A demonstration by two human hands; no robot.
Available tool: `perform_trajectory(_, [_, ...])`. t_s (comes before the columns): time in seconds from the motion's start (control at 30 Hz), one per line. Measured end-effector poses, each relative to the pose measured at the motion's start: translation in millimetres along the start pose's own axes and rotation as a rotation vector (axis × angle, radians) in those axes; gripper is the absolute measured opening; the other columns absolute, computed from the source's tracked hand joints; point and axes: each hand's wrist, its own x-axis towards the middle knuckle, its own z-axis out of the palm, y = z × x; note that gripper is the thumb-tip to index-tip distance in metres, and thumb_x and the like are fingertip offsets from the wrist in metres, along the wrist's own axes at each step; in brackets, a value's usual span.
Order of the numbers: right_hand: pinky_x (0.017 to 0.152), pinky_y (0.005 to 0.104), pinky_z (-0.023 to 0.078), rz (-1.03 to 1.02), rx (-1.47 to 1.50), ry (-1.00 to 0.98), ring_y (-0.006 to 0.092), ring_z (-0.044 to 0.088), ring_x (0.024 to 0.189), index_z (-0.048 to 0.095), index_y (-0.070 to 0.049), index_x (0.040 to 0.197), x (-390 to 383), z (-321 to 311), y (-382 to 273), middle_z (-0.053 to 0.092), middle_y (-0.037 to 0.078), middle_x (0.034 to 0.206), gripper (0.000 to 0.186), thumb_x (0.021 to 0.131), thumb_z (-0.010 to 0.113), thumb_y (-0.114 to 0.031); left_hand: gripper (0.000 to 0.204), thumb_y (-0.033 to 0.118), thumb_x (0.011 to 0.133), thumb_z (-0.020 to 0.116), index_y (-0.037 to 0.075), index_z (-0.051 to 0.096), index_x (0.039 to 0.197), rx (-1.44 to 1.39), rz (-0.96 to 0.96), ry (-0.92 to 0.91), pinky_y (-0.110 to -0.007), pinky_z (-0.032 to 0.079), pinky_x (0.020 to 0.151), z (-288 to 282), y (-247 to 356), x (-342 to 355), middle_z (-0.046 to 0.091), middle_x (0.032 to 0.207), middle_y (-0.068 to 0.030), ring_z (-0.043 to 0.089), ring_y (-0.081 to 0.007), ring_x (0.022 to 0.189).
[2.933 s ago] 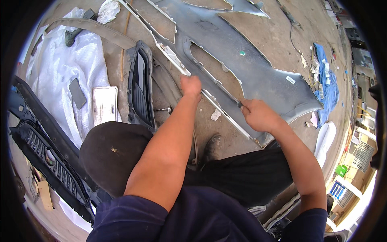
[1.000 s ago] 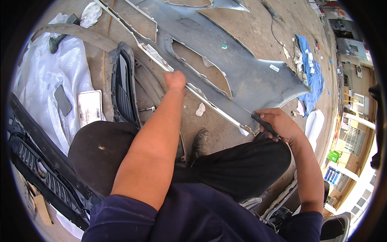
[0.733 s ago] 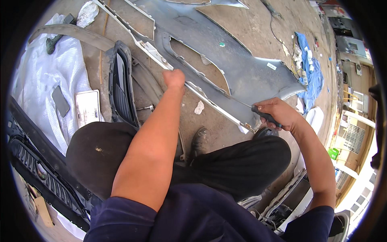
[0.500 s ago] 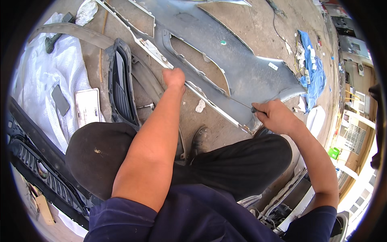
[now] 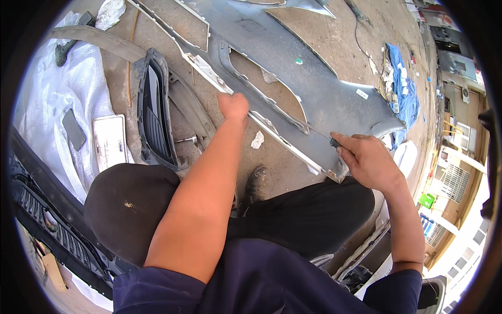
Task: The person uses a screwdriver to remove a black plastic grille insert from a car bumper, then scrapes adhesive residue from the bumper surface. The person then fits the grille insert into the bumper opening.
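Note:
A large grey bumper cover [image 5: 334,104] lies inner side up across the floor in front of me, with cut-out openings and white edges. My left hand [image 5: 234,107] is closed around its near white edge, around the middle of its length. A screwdriver [image 5: 334,142] with a dark handle and thin shaft is pinched in my right hand [image 5: 368,159], over the right part of the cover. The shaft slants up-left to the corner of an oval opening [image 5: 266,81]. Whether its tip is under the rim there, I cannot tell.
Left of the cover lie a black slatted grille [image 5: 154,107], a long grey bar [image 5: 112,44], a white sheet [image 5: 63,104] and a pale rectangular plate [image 5: 110,141]. A blue bag [image 5: 400,78] sits at far right. My shoe [image 5: 257,181] stands close to the cover's edge.
The cover has shifted a little to the right and nearer, and both hands have moved along with it. The screwdriver stays at the opening's corner.

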Motion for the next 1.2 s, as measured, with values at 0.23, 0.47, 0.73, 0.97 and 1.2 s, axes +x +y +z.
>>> perform_trajectory(0.23, [0.081,0.0507,0.057,0.108,0.018,0.044,0.0455,0.073,0.085,0.076,-0.002,0.137,-40.3,10.3,13.5,0.074,0.026,0.092,0.037,0.101,0.07,-0.005,0.043,-0.004,0.095,0.056,-0.011,0.049,0.137,-0.013,-0.093,0.003,-0.041,0.052,0.105,6.8,-4.0,6.9,0.063,0.137,-0.0233,0.064,-0.0286,0.122])
perform_trajectory(0.47, [0.082,0.0523,0.056,0.131,-0.082,0.046,0.0459,0.071,0.086,0.076,-0.004,0.138,-41.6,15.0,10.4,0.072,0.025,0.09,0.038,0.1,0.07,-0.007,0.043,-0.003,0.091,0.06,-0.012,0.052,0.133,-0.009,-0.027,0.057,-0.039,0.054,0.094,7.9,0.3,0.8,0.064,0.126,-0.0184,0.062,-0.0228,0.108])
perform_trajectory(0.73, [0.082,0.0509,0.056,0.133,-0.018,0.054,0.0458,0.071,0.088,0.075,-0.003,0.139,-40.8,24.7,17.5,0.073,0.026,0.095,0.038,0.101,0.069,-0.006,0.045,-0.003,0.094,0.058,-0.01,0.05,0.138,0.006,-0.061,0.046,-0.04,0.052,0.104,7.2,9.3,-5.3,0.063,0.134,-0.0217,0.063,-0.0273,0.118])
perform_trajectory(0.97, [0.083,0.0425,0.058,0.29,0.383,-0.023,0.0316,0.075,0.082,0.075,-0.004,0.14,-41.7,39.4,62.4,0.076,0.024,0.091,0.035,0.107,0.068,-0.015,0.046,-0.002,0.094,0.058,-0.01,0.049,0.139,-0.022,-0.06,0.01,-0.041,0.052,0.105,5.5,-2.8,4.8,0.064,0.135,-0.0225,0.064,-0.0278,0.12])
perform_trajectory(1.2, [0.077,0.0375,0.056,0.326,0.457,-0.08,0.0182,0.064,0.075,0.074,-0.003,0.141,-36.4,51.7,75.1,0.069,0.017,0.082,0.035,0.109,0.068,-0.015,0.035,0.002,0.095,0.069,0.0,0.047,0.121,0.033,0.001,0.038,-0.043,0.054,0.08,-1.7,-24.5,20.7,0.06,0.107,-0.0109,0.059,-0.0199,0.095])
